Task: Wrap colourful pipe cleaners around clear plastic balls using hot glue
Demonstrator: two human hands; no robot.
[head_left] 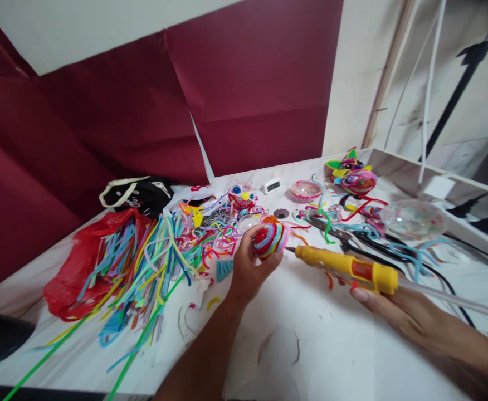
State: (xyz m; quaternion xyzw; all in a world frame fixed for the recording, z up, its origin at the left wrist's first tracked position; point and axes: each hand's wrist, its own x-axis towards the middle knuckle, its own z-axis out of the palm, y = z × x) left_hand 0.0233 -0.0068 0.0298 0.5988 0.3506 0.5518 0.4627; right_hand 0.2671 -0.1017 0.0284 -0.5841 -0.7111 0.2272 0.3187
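My left hand [250,264] is closed around a small rounded craft piece [269,239] wound with pipe cleaners in red, blue, yellow and pink stripes. In my right hand [384,306] is a yellow hot glue gun [346,267], with a clear glue stick [448,298] running out of its back end. The gun's dark nozzle points left, at the pink edge of the striped piece; whether it touches I cannot tell. My fingers wrap the gun from below and are partly hidden by it.
Loose pipe cleaners [156,267] spill from a red plastic bag [72,278] at left. Scissors [340,234] and black cables lie at right. Clear plastic bowls [413,219], a finished-looking colourful figure [355,175] and a small white digital display [271,186] stand toward the back.
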